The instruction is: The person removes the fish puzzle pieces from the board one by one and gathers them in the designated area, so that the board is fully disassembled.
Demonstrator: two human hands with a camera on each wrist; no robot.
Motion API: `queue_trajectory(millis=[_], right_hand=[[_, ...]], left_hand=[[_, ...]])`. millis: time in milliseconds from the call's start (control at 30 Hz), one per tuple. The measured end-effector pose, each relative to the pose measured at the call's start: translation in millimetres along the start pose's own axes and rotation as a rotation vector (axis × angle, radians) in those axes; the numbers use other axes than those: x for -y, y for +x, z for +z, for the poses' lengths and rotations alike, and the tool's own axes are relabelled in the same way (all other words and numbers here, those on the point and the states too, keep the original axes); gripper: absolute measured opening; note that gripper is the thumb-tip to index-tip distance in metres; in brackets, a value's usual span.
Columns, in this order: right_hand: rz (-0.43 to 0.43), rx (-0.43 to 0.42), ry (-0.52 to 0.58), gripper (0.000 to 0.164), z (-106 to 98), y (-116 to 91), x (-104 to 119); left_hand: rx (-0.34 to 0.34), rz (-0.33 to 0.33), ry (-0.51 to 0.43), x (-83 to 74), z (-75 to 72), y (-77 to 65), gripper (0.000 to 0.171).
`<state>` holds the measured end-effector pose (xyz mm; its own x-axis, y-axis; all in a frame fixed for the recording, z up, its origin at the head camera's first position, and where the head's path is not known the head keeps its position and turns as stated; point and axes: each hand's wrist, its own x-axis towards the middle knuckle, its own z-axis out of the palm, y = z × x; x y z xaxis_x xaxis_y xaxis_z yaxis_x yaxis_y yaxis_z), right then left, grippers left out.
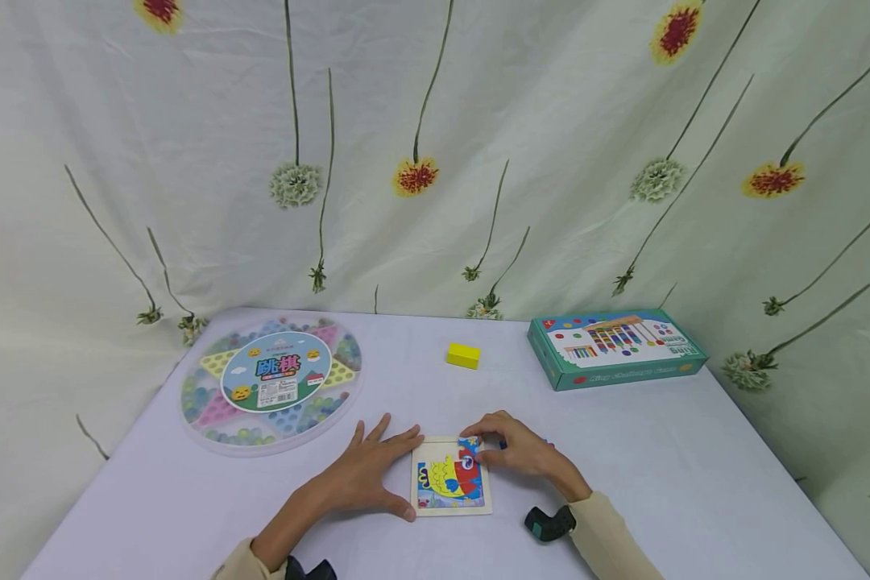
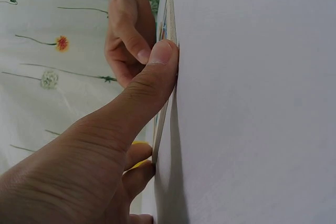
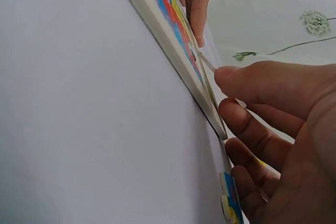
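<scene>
A wooden tray puzzle [image 1: 453, 511] with a yellow, red and blue fish picture lies on the white table. Bare wood shows along the upper left of its inside. My left hand [image 1: 366, 475] is spread along its left side, thumb at the lower corner and fingertips at the upper one. In the left wrist view the thumb lies against the frame's edge. My right hand [image 1: 518, 447] pinches a blue puzzle piece [image 1: 468, 443] between thumb and fingers at the upper right corner, slightly tilted in the right wrist view. Another puzzle piece [image 3: 231, 198] lies beneath the right hand's lower fingers.
Behind the tray stands a small yellow block [image 1: 463, 356]. A round Chinese checkers set [image 1: 271, 383] lies at the back left, and a green game box [image 1: 616, 348] at the back right. A flowered cloth [image 1: 435, 242] hangs behind the table.
</scene>
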<state>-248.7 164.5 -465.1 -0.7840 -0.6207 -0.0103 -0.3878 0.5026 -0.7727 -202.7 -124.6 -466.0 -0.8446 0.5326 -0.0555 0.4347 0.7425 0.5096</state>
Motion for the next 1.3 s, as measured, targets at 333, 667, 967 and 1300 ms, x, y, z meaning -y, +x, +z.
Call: queue_trajectory(millis=[333,667,967,1300], right_hand=[[0.011,-0.035,0.073,0.034,0,0,-2],[0.005,-0.142,0.077,0.035,-12,-6,2],[0.03,-0.179,0.122,0.035,-36,-23,8],[0.05,-0.241,0.154,0.032,-55,-48,-20]], left_hand=[[0.007,-0.001,-0.009,0.7,-0.6,0.3,0.103],[0.008,0.003,-0.023,-1.8,-0.5,-0.5,0.103],[-0.004,0.017,-0.018,-2.3,-1.5,-2.0,0.103],[-0.001,0.001,-0.021,-2.5,-2.0,-1.8,0.103]])
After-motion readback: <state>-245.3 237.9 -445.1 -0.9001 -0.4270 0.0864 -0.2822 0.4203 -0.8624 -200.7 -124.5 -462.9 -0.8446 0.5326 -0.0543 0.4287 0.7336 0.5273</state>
